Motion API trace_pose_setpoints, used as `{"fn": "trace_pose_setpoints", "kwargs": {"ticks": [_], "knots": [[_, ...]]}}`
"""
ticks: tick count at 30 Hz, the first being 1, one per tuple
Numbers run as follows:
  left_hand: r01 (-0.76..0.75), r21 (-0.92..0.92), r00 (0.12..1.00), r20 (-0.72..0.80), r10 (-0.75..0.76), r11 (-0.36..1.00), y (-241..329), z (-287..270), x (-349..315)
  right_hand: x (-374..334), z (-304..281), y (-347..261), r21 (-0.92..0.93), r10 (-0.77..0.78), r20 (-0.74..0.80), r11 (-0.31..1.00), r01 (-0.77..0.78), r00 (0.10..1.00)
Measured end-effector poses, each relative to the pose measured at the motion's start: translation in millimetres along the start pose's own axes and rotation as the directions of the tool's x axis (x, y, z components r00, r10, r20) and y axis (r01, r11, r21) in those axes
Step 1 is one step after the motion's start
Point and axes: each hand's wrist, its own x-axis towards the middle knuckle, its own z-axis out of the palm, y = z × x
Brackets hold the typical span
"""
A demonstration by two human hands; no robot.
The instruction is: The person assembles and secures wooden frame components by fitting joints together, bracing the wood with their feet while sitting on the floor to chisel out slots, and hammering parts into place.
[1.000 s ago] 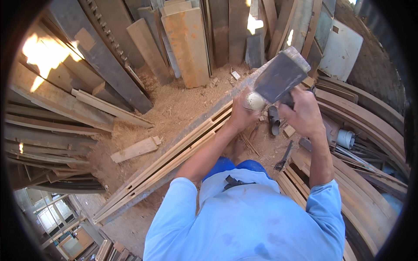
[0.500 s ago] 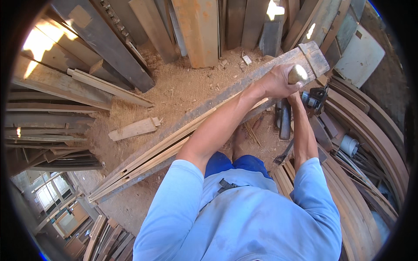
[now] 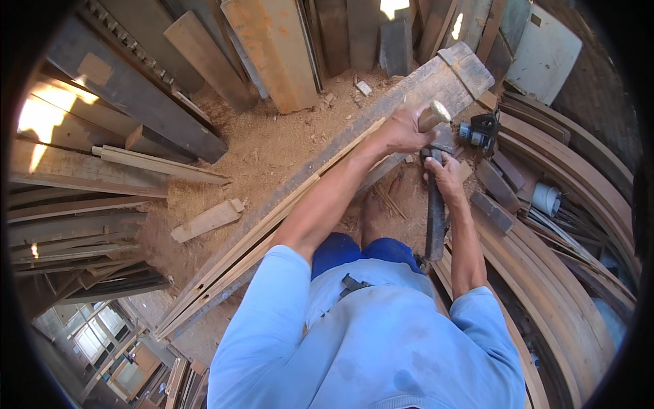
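Observation:
My left hand (image 3: 403, 131) is closed around a thick rounded handle (image 3: 436, 114) with a pale, shiny round end, over the far part of a long worn plank (image 3: 446, 78). What lies below the handle is hidden by my fingers. Just nearer and to the right, my right hand (image 3: 446, 172) is closed on the upper part of a long dark bar-like tool (image 3: 434, 228); its exact kind is not clear. That tool points down toward my legs. Long light wooden strips (image 3: 269, 230) with small dark holes near their near-left end lie along the plank.
A blue-and-black power tool (image 3: 479, 131) sits right of my hands. Curved stacked boards (image 3: 545, 273) fill the right side. Upright boards (image 3: 272, 54) lean at the back, and more timber is piled at left. A short offcut (image 3: 208, 220) lies on the sawdust-covered ground (image 3: 272, 157).
My right hand has come away from beside my left hand and now holds the dark tool, which has shifted nearer to me. The whole view has turned slightly.

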Motion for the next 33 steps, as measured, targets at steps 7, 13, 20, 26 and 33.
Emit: {"fn": "trace_pose_setpoints", "kwargs": {"ticks": [7,13,20,26,33], "knots": [[-0.252,-0.231,0.924,-0.346,0.163,0.940,116.8,-105.4,-89.7,-37.8,-5.6,-60.5,-0.041,-0.210,-0.036,0.977,0.209,0.977],[-0.283,-0.121,0.841,-0.508,0.186,0.951,102.1,-120.8,-150.3,-69.5,17.6,-150.3,0.040,-0.313,0.025,0.949,0.312,0.949],[-0.151,-0.178,0.842,-0.539,0.032,0.972,69.4,-98.1,-181.9,-99.9,39.6,-196.6,0.048,-0.503,0.063,0.864,0.501,0.862],[-0.069,-0.158,0.855,-0.518,-0.023,0.985,60.7,-92.4,-188.4,-125.2,47.7,-219.0,0.156,-0.557,0.064,0.825,0.543,0.828],[-0.217,0.121,0.878,-0.409,0.248,0.969,83.0,-53.5,-197.2,-161.4,40.4,-226.1,-0.076,-0.693,-0.016,0.720,0.690,0.721]]}}
